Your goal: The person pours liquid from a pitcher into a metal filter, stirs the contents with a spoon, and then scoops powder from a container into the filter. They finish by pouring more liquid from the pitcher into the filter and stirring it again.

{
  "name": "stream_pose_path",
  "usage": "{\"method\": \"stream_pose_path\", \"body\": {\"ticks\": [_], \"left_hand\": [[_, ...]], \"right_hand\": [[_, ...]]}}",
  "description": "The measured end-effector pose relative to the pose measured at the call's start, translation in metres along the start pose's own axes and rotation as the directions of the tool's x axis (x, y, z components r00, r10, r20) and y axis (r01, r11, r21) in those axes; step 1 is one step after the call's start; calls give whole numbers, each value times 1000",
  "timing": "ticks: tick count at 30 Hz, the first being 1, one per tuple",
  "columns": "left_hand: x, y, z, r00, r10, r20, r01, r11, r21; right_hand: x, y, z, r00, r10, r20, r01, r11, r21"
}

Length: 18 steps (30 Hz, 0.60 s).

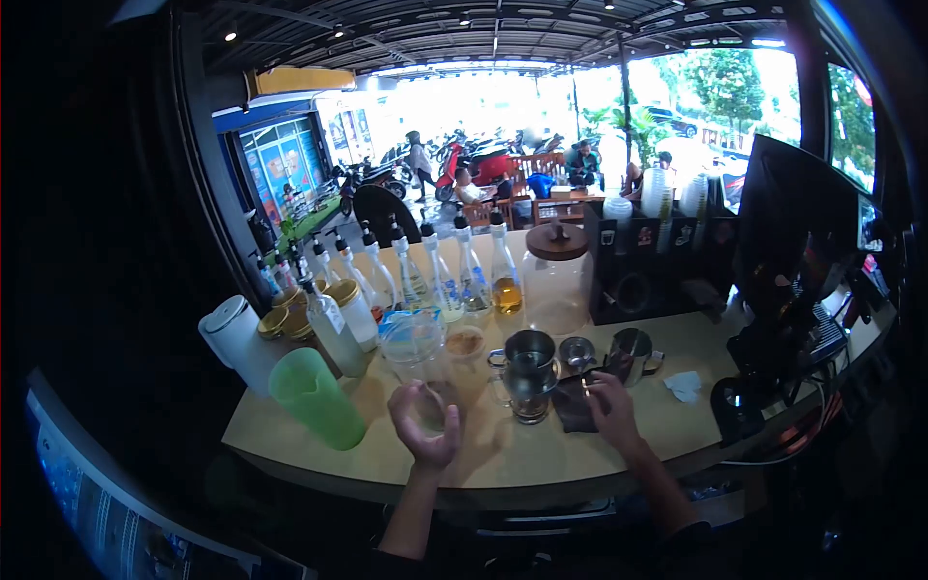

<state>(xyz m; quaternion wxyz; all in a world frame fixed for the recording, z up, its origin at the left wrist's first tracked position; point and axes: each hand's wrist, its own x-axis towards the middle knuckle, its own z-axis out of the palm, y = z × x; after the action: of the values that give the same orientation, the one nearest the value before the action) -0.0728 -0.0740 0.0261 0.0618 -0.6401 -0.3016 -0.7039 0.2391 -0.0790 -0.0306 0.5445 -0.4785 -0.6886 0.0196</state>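
My left hand (425,425) is curved in a C shape in front of a clear plastic jug (414,350). Something see-through seems to lie within its fingers, too faint to name. To the right, my right hand (611,401) has its fingers bent together at the edge of a dark cloth (576,410), apparently pinching it. Between the hands stands a metal cup (531,356) on top of a glass mug (531,408). A small steel cup (577,354) and a steel pitcher (629,354) are behind the right hand.
A green jug (317,398) and a white jug (232,333) stand left. Pump bottles (446,285) line the back, beside a lidded clear jar (557,290). A black cup holder (657,266), crumpled tissue (683,386) and dark monitor (795,227) are right. People sit outside.
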Motion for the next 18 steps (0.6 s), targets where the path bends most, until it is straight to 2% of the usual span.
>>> {"method": "stream_pose_path", "body": {"ticks": [2,4,5,6,7,8,9,10,12,13,14,15,16,17,18], "left_hand": [[3,-17,-19,1000,1,-28,0,999,41],[16,-24,-33,984,-127,-125,128,992,-2],[17,-36,-44,980,-193,-50,194,981,18],[19,-44,-50,979,-200,-50,201,979,24],[22,-49,-54,959,-282,28,281,960,7],[24,-56,-56,928,-357,107,360,933,-6],[23,-66,-54,884,-436,170,448,893,-39],[20,-77,-52,883,-438,170,451,892,-41],[14,-97,-47,766,-467,442,519,855,4],[13,-105,-44,766,-466,442,521,854,-3],[12,-114,-40,699,-425,575,518,856,3],[7,-120,-37,613,-376,695,515,857,9],[-2,-125,-33,607,-376,700,524,852,3],[-12,-127,-27,602,-422,678,643,759,-99],[-20,-127,-24,587,-469,660,740,643,-200]], "right_hand": [[3,5,-1,1000,-21,-19,21,1000,23],[17,-11,-8,976,-180,-125,162,976,-142],[24,-22,-9,978,-172,-114,157,978,-134],[34,-35,-10,976,-126,-180,114,991,-77],[45,-50,-13,967,-76,-244,73,997,-19],[59,-70,-16,968,-74,-240,71,997,-21],[76,-94,-17,958,-161,-238,168,986,10],[91,-117,-15,939,-248,-239,264,964,39],[115,-151,-2,924,-363,-118,373,924,85],[123,-171,5,924,-383,1,380,916,128],[129,-187,15,909,-400,122,378,910,170],[138,-196,29,851,-495,176,468,866,174],[146,-203,42,781,-580,229,551,814,184],[152,-210,54,785,-571,238,543,821,177],[156,-215,66,762,-562,322,531,827,185]]}}
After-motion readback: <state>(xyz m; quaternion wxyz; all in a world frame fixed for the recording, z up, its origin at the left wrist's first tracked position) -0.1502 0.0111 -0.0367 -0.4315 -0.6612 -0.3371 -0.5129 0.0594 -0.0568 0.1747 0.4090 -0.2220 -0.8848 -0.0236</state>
